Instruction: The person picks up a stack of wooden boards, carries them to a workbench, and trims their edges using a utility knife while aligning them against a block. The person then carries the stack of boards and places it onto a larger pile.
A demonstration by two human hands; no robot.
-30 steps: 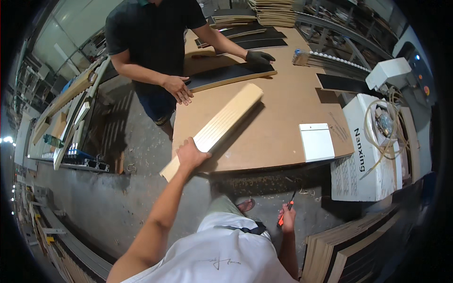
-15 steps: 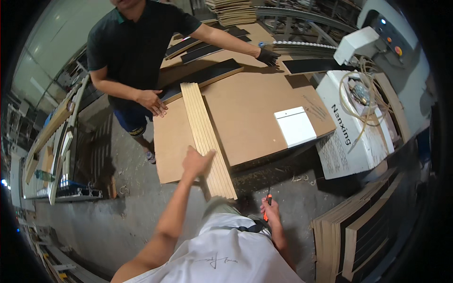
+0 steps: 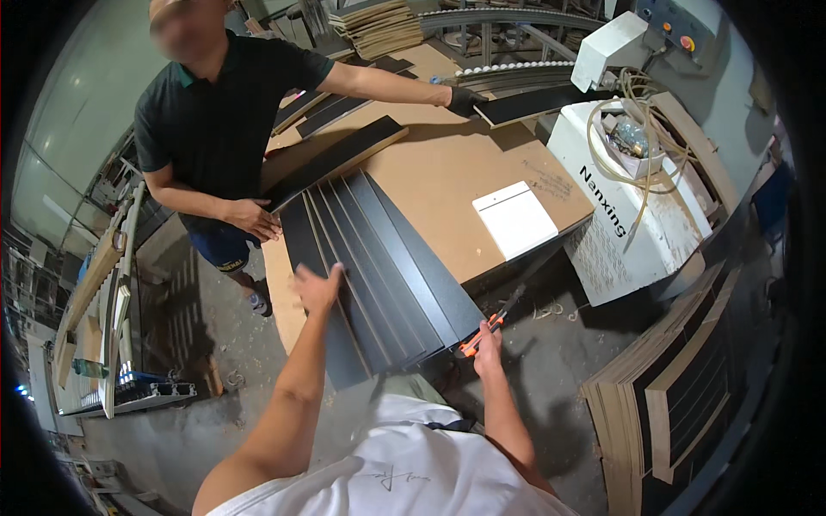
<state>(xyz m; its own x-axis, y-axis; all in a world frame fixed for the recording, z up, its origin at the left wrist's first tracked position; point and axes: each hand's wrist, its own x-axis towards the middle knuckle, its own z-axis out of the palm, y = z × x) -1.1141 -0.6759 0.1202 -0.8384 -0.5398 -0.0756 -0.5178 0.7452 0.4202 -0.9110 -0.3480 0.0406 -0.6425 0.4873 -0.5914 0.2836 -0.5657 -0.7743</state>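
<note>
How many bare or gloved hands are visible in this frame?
4. The wearer's left hand rests on the dark panel; right hand grips an orange cutter. The co-worker's bare hand touches the panel's far end; gloved hand reaches the conveyor.

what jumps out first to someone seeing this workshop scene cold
A fan of dark slatted panels lies across the near end of the brown work table, with the left hand flat on it. The right hand grips an orange-handled cutter at the panels' near corner. Across the table a co-worker in a dark shirt steadies another dark board.
</note>
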